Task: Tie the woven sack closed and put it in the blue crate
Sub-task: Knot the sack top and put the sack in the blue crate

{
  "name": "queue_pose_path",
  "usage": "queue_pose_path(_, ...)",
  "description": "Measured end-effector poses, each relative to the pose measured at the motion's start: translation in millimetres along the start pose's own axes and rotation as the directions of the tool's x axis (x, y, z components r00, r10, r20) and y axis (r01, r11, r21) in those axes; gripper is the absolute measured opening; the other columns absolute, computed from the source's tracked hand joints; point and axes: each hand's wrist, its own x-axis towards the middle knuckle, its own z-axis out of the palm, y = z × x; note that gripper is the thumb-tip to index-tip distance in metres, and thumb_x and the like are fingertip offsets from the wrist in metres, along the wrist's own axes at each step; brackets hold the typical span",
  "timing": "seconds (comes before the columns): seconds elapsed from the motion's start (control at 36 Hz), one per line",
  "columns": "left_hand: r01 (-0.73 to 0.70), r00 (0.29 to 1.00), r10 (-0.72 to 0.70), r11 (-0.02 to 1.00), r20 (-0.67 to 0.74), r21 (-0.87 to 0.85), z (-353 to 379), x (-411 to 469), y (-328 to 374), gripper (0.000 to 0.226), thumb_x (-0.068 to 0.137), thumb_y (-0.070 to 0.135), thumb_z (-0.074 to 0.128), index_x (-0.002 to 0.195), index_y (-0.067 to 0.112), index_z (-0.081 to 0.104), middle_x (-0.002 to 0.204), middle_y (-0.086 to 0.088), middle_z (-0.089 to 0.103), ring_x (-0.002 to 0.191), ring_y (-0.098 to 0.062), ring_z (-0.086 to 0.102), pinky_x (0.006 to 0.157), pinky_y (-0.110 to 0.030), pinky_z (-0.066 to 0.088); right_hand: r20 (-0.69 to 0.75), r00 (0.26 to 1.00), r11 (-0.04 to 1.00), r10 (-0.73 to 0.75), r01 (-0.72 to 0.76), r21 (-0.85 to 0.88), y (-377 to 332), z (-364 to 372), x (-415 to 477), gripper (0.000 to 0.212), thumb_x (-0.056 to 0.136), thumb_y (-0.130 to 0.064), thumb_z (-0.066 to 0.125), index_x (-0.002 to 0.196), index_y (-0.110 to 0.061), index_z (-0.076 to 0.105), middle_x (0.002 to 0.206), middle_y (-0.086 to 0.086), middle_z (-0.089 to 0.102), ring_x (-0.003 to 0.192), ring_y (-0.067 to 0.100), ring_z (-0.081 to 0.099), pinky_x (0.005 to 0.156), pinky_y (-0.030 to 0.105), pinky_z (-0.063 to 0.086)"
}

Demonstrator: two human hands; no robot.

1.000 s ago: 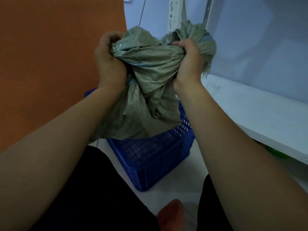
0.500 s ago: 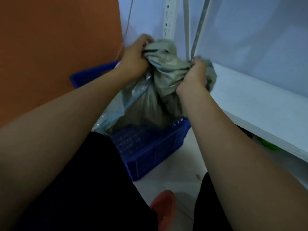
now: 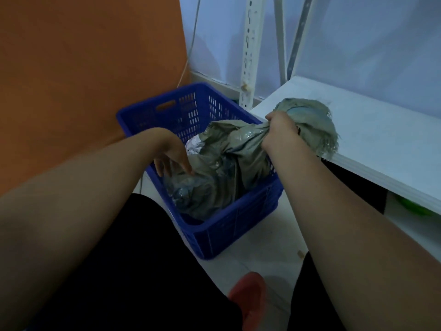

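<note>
The left hand [image 3: 173,155] is hovering with fingers spread loose over the near end of the soft grey-green woven plastic sack [image 3: 222,173], which is lying inside the blue perforated plastic crate [image 3: 229,225]. Farther off, the right hand [image 3: 280,134] is clenching the sack's gathered neck at the crate's far rim. The sack looks limp, slippery and bulky; the bunched neck seems the surest hold.
</note>
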Motion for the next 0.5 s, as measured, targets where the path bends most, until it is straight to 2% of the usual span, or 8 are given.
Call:
queue_pose_path(0.06, -0.072, 0.997, 0.071, 0.997, -0.024, -0.026, 5, 4, 6, 0.046, 0.094, 0.030, 0.068, 0.133, 0.007, 0.060, 0.128, -0.013, 0.064, 0.119, -0.033, 0.059, 0.104, -0.049, 0.049, 0.019, 1.000, 0.998, 0.015, -0.016, 0.064, 0, 2, -6, 0.015, 0.082, -0.006, 0.060, 0.097, -0.002, 0.059, 0.098, 0.015, 0.070, 0.084, 0.032, 0.073, 0.082, 0.052, 0.061)
queue_pose_path(0.08, -0.096, 0.995, 0.094, 0.994, -0.038, -0.057, 9, 6, 8, 0.038, 0.096, 0.026, 0.065, 0.128, 0.006, 0.064, 0.122, -0.013, 0.067, 0.115, -0.032, 0.061, 0.102, -0.047, 0.051, 0.039, 0.999, 0.997, 0.010, -0.013, 0.081, 0, 3, -8, 0.015, 0.083, -0.005, 0.060, 0.098, -0.001, 0.059, 0.099, 0.018, 0.070, 0.084, 0.034, 0.074, 0.081, 0.055, 0.061)
queue_pose_path(0.19, -0.131, 0.990, 0.128, 0.990, -0.061, -0.049, 18, 17, 11, 0.028, 0.096, 0.022, 0.065, 0.120, 0.006, 0.069, 0.103, -0.008, 0.073, 0.096, -0.024, 0.068, 0.084, -0.038, 0.058, 0.062, 0.998, 0.998, 0.014, -0.019, 0.066, 5, 5, 1, 0.027, 0.081, -0.006, 0.062, 0.107, -0.001, 0.061, 0.101, 0.018, 0.072, 0.082, 0.035, 0.075, 0.080, 0.054, 0.061)
queue_pose_path(0.28, -0.077, 0.997, 0.077, 0.995, 0.000, 0.063, 27, 30, 15, 0.024, 0.098, 0.026, 0.063, 0.117, 0.013, 0.070, 0.110, -0.004, 0.073, 0.099, -0.018, 0.066, 0.083, -0.037, 0.056, 0.057, 0.998, 0.997, 0.040, -0.043, 0.060, 8, 9, 6, 0.032, 0.079, -0.009, 0.063, 0.110, -0.002, 0.062, 0.102, 0.018, 0.074, 0.082, 0.035, 0.075, 0.080, 0.054, 0.061)
queue_pose_path(0.33, -0.049, 0.998, 0.046, 0.992, 0.030, 0.113, 32, 37, 19, 0.029, 0.100, 0.027, 0.059, 0.124, 0.013, 0.066, 0.117, -0.004, 0.071, 0.104, -0.017, 0.063, 0.089, -0.039, 0.054, 0.064, 0.997, 0.996, 0.050, -0.054, 0.073, 10, 11, 13, 0.039, 0.074, -0.010, 0.064, 0.111, -0.002, 0.063, 0.103, 0.019, 0.074, 0.083, 0.036, 0.075, 0.080, 0.056, 0.060)
queue_pose_path(0.36, -0.047, 0.998, 0.042, 0.990, 0.038, 0.136, 35, 38, 21, 0.032, 0.101, 0.027, 0.057, 0.129, 0.012, 0.063, 0.124, -0.005, 0.068, 0.110, -0.019, 0.062, 0.086, -0.038, 0.055, 0.063, 0.996, 0.996, 0.056, -0.060, 0.073, 12, 13, 17, 0.042, 0.071, -0.011, 0.064, 0.111, -0.002, 0.063, 0.103, 0.019, 0.074, 0.083, 0.037, 0.075, 0.080, 0.056, 0.060)
queue_pose_path(0.44, -0.028, 0.999, 0.023, 0.994, 0.048, 0.109, 39, 41, 26, 0.042, 0.102, 0.028, 0.057, 0.138, 0.008, 0.055, 0.136, -0.013, 0.059, 0.120, -0.025, 0.058, 0.051, -0.027, 0.058, 0.068, 0.996, 0.997, 0.058, -0.062, 0.048, 15, 13, 24, 0.049, 0.063, -0.011, 0.064, 0.112, -0.002, 0.063, 0.105, 0.019, 0.073, 0.085, 0.038, 0.075, 0.081, 0.056, 0.059)
queue_pose_path(0.5, -0.015, 0.998, 0.011, 0.998, 0.064, 0.065, 39, 43, 24, 0.048, 0.099, 0.030, 0.061, 0.139, 0.005, 0.053, 0.120, -0.015, 0.061, 0.103, -0.026, 0.060, 0.038, -0.026, 0.053, 0.082, 0.995, 0.998, 0.058, -0.060, 0.022, 17, 13, 23, 0.048, 0.066, -0.011, 0.065, 0.113, -0.004, 0.063, 0.107, 0.019, 0.073, 0.088, 0.038, 0.074, 0.084, 0.056, 0.058)
